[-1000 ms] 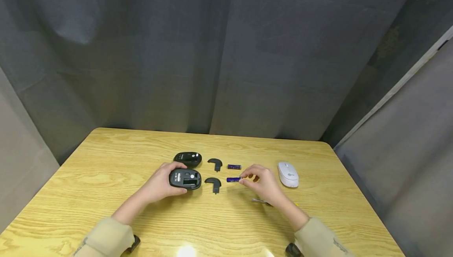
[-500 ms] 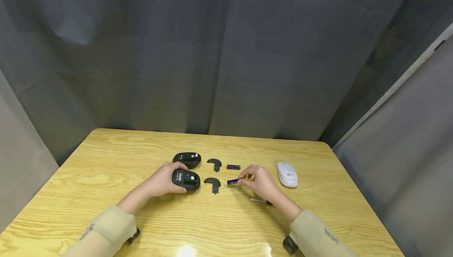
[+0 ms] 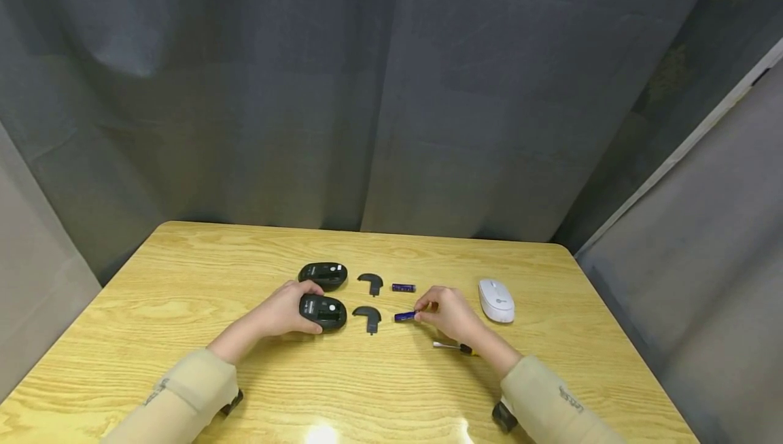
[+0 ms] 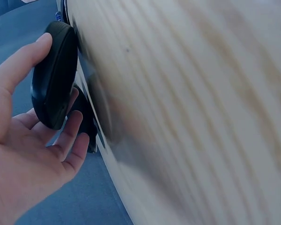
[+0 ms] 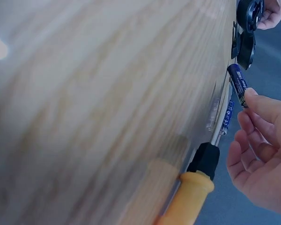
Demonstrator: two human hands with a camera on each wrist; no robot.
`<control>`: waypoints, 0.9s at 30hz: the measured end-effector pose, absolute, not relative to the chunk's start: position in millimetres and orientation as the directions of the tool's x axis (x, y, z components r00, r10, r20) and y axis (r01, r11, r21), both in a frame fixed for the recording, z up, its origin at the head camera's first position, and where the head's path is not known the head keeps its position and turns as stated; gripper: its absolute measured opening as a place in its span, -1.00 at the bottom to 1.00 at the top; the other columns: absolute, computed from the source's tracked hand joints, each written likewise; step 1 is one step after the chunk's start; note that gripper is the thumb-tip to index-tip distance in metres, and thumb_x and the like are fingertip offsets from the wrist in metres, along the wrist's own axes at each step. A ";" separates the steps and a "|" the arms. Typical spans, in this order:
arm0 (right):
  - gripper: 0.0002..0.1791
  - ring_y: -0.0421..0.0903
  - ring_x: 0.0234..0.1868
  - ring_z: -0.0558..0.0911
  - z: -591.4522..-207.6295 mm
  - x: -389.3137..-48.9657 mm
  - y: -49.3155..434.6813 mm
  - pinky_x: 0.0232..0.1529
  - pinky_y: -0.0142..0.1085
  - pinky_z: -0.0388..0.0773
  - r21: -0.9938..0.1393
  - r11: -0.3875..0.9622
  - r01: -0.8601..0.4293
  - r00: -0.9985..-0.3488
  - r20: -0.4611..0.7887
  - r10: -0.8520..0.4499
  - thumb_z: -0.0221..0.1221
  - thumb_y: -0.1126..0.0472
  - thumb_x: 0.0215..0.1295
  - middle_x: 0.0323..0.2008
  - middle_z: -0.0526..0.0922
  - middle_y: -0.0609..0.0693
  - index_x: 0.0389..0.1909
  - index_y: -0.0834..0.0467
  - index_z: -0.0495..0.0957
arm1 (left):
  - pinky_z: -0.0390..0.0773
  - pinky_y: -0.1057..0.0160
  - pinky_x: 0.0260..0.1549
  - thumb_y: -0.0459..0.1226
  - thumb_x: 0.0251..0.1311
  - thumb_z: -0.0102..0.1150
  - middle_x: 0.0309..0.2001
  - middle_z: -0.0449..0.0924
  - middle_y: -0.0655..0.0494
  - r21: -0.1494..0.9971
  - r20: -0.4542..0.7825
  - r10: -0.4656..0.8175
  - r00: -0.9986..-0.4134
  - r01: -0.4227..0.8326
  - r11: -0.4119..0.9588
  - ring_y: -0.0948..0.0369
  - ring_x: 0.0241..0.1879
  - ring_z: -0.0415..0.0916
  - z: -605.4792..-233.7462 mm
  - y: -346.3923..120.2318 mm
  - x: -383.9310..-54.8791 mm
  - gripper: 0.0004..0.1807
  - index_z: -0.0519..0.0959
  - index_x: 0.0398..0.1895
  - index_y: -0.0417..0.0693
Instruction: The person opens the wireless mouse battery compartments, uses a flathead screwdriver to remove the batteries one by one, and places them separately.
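My left hand (image 3: 287,311) grips a black computer mouse (image 3: 323,312) by its sides, underside up, with its battery slot uncovered. In the left wrist view the thumb lies along one side of this mouse (image 4: 55,77), held close over the table. With thumb and fingertips my right hand (image 3: 449,311) pinches the end of a blue battery (image 3: 404,317). The right wrist view shows that battery (image 5: 238,82) slanting down, its far end near the wood. Between the hands lie two black battery covers, the nearer cover (image 3: 369,317) and the farther cover (image 3: 371,283).
Behind the held mouse a second black mouse (image 3: 323,274) lies underside up. Another blue battery (image 3: 404,287) rests right of the farther cover. A white mouse (image 3: 497,300) stands at the right. Under my right forearm lies a screwdriver (image 5: 192,187) with a yellow handle.
The left hand has lowered the mouse slightly toward the table. The right hand's battery has dipped a little, tilted, and shifted slightly. The other things lie where they were.
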State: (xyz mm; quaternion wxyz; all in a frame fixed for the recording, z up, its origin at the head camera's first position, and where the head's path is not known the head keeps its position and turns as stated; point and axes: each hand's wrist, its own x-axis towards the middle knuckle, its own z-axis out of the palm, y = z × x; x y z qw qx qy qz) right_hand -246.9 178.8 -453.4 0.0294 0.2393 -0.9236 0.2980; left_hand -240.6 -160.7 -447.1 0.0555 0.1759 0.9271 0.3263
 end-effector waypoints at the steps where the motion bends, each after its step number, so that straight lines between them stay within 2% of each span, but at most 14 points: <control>1: -0.91 -0.24 -0.44 0.46 -453.4 -247.0 179.3 -0.44 -0.46 0.46 -0.536 0.710 -0.456 -0.885 0.190 -0.426 0.36 0.30 0.03 -0.37 0.64 -0.06 -0.42 0.13 0.67 | 0.42 -0.02 -0.01 -0.14 -0.32 0.57 -0.09 0.49 0.00 0.627 0.007 0.363 -0.932 0.287 0.724 0.08 -0.06 0.41 -447.1 -161.1 -241.0 -0.35 0.52 -0.04 0.00; 10: -0.92 -0.25 -0.48 0.42 -455.8 -247.8 180.5 -0.50 -0.44 0.42 -0.532 0.731 -0.428 -0.893 0.122 -0.434 0.36 0.28 0.04 -0.40 0.60 -0.12 -0.42 0.09 0.66 | 0.40 -0.05 0.08 -0.15 -0.29 0.57 -0.03 0.52 -0.02 0.650 -0.046 0.373 -0.927 0.255 0.716 0.02 0.02 0.43 -447.2 -165.4 -244.8 -0.32 0.50 0.01 -0.03; 15: -0.93 -0.28 -0.49 0.46 -458.8 -249.1 180.7 -0.49 -0.46 0.45 -0.543 0.719 -0.434 -0.886 0.113 -0.449 0.36 0.30 0.04 -0.43 0.60 -0.11 -0.44 0.10 0.66 | 0.36 -0.07 0.13 -0.18 -0.27 0.56 0.01 0.53 -0.06 0.661 -0.049 0.388 -0.920 0.261 0.703 -0.03 0.09 0.42 -447.6 -167.4 -246.5 -0.32 0.49 0.02 -0.08; 27: -0.93 -0.28 -0.50 0.47 -461.5 -251.5 181.7 -0.49 -0.47 0.46 -0.553 0.690 -0.468 -0.863 0.116 -0.492 0.36 0.31 0.03 -0.46 0.60 -0.11 -0.45 0.13 0.65 | 0.35 -0.08 0.14 -0.16 -0.25 0.55 0.04 0.50 -0.08 0.674 -0.069 0.394 -0.916 0.248 0.696 -0.03 0.12 0.40 -452.4 -171.7 -249.8 -0.31 0.47 0.04 -0.04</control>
